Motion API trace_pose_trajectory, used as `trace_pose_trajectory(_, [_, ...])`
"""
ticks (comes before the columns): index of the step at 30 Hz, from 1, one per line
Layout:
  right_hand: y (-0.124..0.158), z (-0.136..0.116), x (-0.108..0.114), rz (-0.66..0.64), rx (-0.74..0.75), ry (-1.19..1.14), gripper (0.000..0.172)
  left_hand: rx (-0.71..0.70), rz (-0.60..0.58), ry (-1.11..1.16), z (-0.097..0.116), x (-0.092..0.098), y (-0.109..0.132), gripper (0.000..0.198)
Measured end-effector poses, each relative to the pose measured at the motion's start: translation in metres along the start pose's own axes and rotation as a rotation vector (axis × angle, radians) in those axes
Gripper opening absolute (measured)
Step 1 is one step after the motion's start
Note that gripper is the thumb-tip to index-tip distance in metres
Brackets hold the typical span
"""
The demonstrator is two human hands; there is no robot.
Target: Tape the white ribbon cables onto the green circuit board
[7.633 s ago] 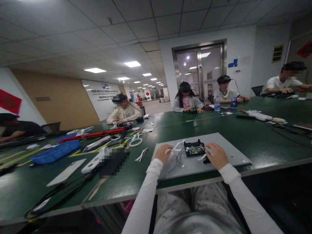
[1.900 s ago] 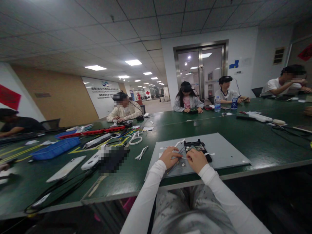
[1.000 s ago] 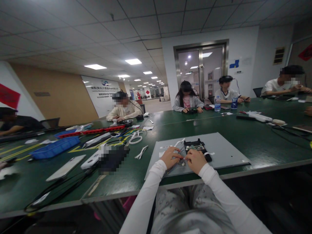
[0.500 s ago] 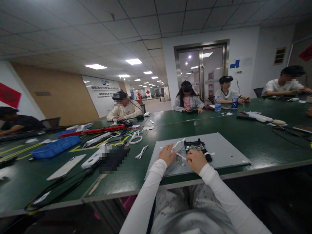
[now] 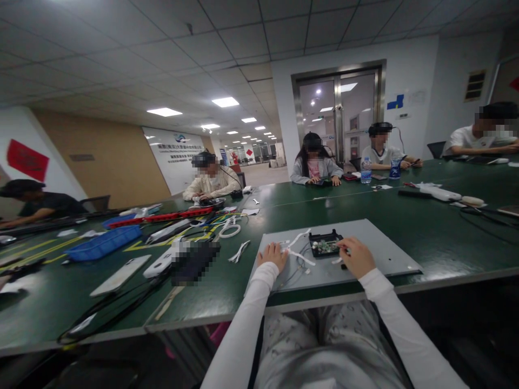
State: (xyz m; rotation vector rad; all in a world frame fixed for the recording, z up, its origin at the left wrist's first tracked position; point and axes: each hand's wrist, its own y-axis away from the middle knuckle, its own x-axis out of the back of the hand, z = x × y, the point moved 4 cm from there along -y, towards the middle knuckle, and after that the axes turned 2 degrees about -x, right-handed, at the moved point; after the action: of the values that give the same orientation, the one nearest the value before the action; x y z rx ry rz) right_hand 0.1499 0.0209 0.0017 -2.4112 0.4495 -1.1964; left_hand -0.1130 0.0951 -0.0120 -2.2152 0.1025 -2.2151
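My left hand (image 5: pixel 272 255) lies on the grey mat (image 5: pixel 377 243), fingers stretched forward and flat, their tips touching the end of a white strip (image 5: pixel 300 257). My right hand (image 5: pixel 356 257) is curled against the right edge of a small black module with a green circuit board (image 5: pixel 325 245), fingertips gripping its side. Thin wires (image 5: pixel 292 271) trail over the mat between my hands. A second white strip (image 5: pixel 299 236) lies just left of the module.
The mat sits on a long green table (image 5: pixel 425 227). To the left are a blue tray (image 5: pixel 103 244), white phones (image 5: pixel 120 274), black cables and white loops (image 5: pixel 229 231). Several people sit around the table. Bottles (image 5: pixel 366 170) stand at the far side.
My hands were close together over the wires with the white strip between them. They have parted: the left moved left along the strip, the right moved right to the module's edge.
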Motion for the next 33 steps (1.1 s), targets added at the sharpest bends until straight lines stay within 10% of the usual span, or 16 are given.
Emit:
trace_pose_trajectory(9, [0.004, 0.090, 0.037, -0.099, -0.548, 0.501, 0.045, -0.002, -0.023, -0.033, -0.001, -0.003, -0.003, 0.059])
trace_pose_trajectory(33, [0.020, 0.050, 0.031, -0.118, -0.464, 0.561, 0.045, 0.048, -0.021, -0.086, -0.029, 0.014, 0.044, 0.056])
